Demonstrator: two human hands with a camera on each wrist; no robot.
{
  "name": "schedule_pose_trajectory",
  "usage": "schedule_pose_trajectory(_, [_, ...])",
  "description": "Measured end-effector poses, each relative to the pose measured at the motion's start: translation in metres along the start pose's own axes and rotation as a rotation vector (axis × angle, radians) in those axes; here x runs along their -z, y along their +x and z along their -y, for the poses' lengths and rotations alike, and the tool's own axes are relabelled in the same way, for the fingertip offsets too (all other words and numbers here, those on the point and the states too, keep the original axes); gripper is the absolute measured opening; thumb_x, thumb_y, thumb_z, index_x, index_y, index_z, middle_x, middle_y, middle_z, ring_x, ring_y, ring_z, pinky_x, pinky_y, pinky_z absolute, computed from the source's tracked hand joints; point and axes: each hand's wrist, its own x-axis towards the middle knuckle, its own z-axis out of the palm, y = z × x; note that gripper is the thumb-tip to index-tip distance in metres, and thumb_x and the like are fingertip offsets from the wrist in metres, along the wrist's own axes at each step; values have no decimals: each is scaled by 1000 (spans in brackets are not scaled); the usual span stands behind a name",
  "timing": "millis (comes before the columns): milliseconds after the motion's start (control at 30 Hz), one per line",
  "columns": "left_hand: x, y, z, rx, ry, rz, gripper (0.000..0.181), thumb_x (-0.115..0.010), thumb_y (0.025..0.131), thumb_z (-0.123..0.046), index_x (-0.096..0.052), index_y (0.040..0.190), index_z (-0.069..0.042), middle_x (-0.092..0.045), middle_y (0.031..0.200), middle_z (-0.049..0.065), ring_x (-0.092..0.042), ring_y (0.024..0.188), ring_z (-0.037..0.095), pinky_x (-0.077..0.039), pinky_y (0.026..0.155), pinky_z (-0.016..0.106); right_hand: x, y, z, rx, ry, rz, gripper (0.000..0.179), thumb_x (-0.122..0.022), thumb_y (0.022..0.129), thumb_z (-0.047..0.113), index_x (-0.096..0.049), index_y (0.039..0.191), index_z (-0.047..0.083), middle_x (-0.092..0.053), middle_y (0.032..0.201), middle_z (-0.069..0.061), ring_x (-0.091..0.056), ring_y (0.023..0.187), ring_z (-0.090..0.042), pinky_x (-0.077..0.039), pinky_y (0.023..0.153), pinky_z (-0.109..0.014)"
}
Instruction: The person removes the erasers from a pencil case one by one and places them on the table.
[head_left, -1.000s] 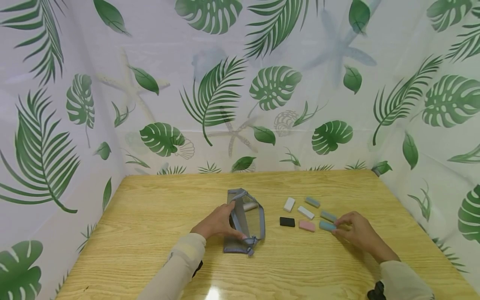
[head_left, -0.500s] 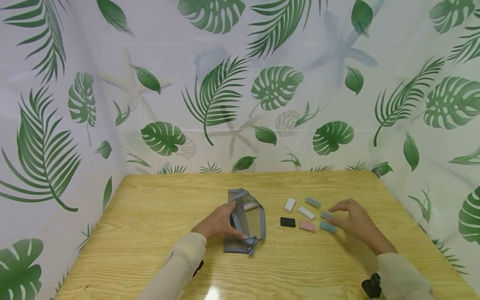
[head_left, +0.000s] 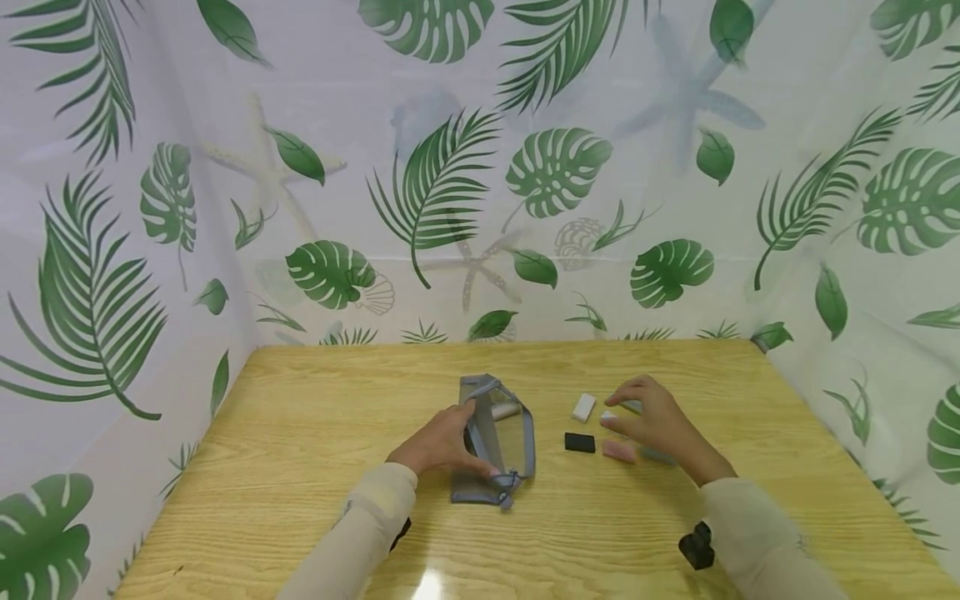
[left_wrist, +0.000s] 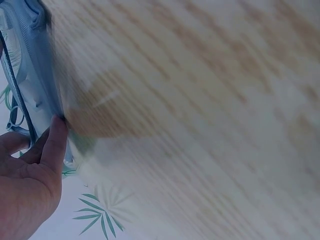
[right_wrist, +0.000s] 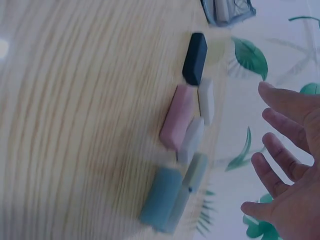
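My left hand grips a grey-blue mesh zip pouch, thumb at its near end and fingers at its far side, so its mouth gapes. Inside the pouch lies a pale object. My right hand hovers over a group of small block erasers, thumb and fingers apart with nothing between them. A white eraser, a black eraser and a pink eraser show beside it. Another white eraser, a teal eraser and greyish ones are partly covered by the right hand in the head view.
The wooden table carries everything. White leaf-print sheeting rises behind the table and along both sides. Dark wrist gear sits under the right sleeve.
My right hand has moved left and away from me, from the teal eraser, past the greyish one, to above the white and grey erasers. The left hand and pouch have stayed in place.
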Motion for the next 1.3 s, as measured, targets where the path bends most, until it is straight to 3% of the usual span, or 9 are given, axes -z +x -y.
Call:
schedule_pose_trajectory(200, [1, -2, 0, -4, -11, -2, 118, -78, 67, -57, -17, 150, -1, -27, 150, 20, -28, 137, 35, -31, 107, 47, -27, 15, 19, 61, -12, 4, 26, -80, 77, 19, -73, 95, 1, -56, 104, -12, -54, 97, -33, -46, 85, -50])
schedule_pose_trajectory(667, [0, -2, -3, 15, -18, 6, 119, -79, 66, -58, -17, 151, -2, -27, 150, 20, -28, 137, 35, -31, 107, 47, -81, 28, 49, -5, -25, 19, 29, -82, 75, 24, -74, 92, 2, -57, 104, -11, -55, 97, -34, -45, 87, -51])
schedule_pose_trajectory(933, [3, -2, -4, 12, -16, 1, 118, -79, 67, -57, -17, 150, -1, -29, 149, 21, -31, 135, 36, -33, 106, 47, -95, 36, 57, -19, -98, -58, 31, -82, 74, 28, -74, 90, 3, -60, 99, -11, -55, 91, -31, -42, 84, -50])
schedule_pose_trajectory(1300, [5, -2, 1, 24, 10, 9, 119, -78, 67, -59, -16, 151, -3, -29, 150, 19, -31, 136, 32, -34, 106, 44, -117, 53, 66, -81, -189, -94, 34, -83, 71, 35, -76, 86, 6, -63, 97, -12, -57, 88, -31, -40, 85, -54])
